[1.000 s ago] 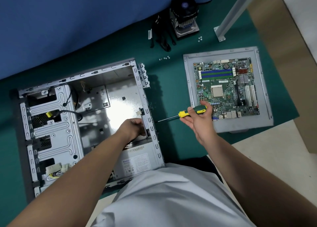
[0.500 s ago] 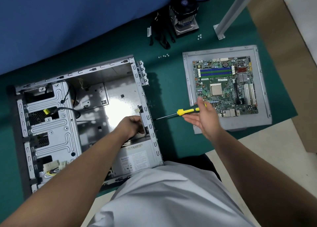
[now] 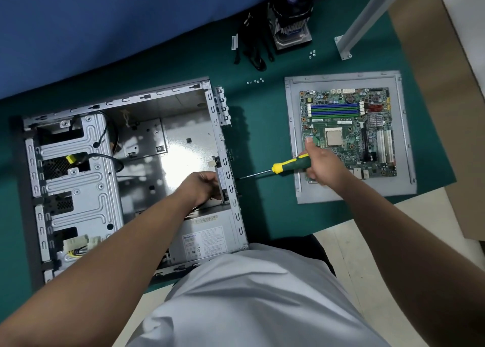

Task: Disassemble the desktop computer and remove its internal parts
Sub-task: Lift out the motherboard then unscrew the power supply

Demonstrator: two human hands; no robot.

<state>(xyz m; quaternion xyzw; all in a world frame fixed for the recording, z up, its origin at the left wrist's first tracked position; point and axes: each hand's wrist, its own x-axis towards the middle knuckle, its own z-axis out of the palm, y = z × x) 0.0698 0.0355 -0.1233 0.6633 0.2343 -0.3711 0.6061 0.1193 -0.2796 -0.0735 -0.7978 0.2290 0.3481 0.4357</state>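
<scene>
Gripping green-yellow screwdriver (image 3: 286, 166) handle, right hand (image 3: 324, 164) points tip at rear wall of open computer case (image 3: 126, 163) lying on green surface (image 3: 262, 126). Left hand (image 3: 202, 187) inside case, fingers curled on fan at rear wall, above power supply (image 3: 207, 237). Motherboard (image 3: 347, 134) on side panel (image 3: 349, 191) at right; cooler (image 3: 291, 18) far.

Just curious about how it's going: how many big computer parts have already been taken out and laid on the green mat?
2: the motherboard, lying on a grey panel at right, and the cooler fan at the mat's far edge. The power supply remains inside the case; others may be out of view.
</scene>
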